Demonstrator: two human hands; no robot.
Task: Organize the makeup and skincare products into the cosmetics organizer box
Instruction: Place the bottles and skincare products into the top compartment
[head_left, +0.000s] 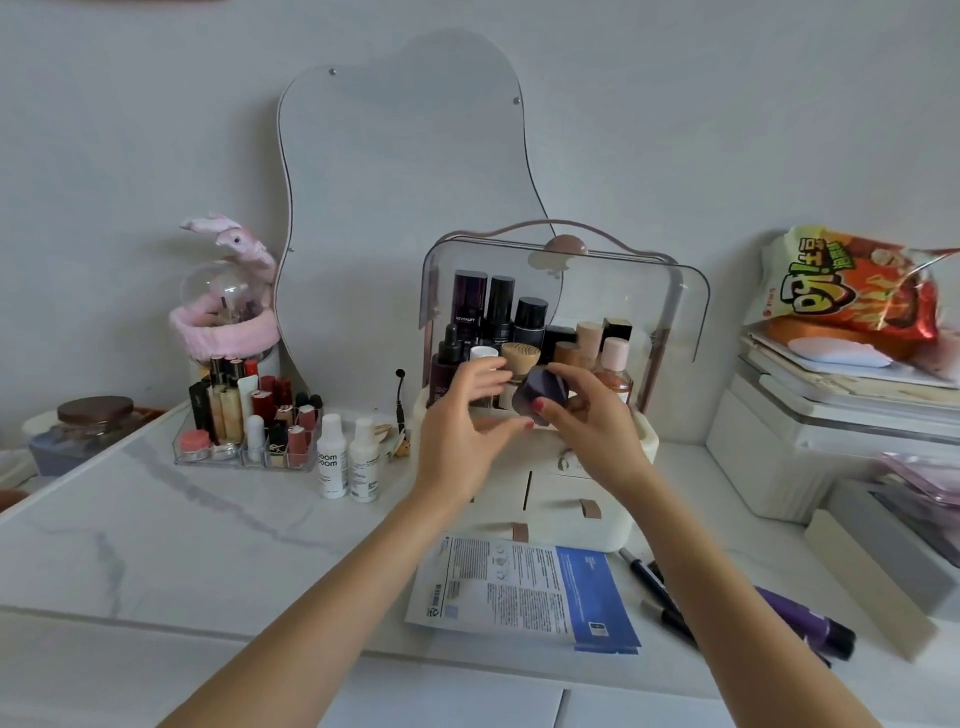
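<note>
The cream cosmetics organizer box (644, 441) stands mid-table with its clear lid (670, 312) raised. Several dark bottles, a wooden-capped jar (521, 356) and a pink-capped bottle (615, 364) fill its top compartment. My right hand (587, 421) grips a dark purple faceted jar (535, 397) at the box's front rim. My left hand (467, 421) hovers just left of the jar, fingers spread, touching nothing that I can see. Two white bottles (345, 457) stand left of the box. Beside them is a clear tray of lipsticks (249, 421).
A blue and white sheet-mask packet (519, 592), black pens (649, 577) and a purple tube (805, 618) lie in front of the box. White storage boxes (831, 441) with a snack bag (852, 286) on top crowd the right. A mirror (405, 171) leans behind.
</note>
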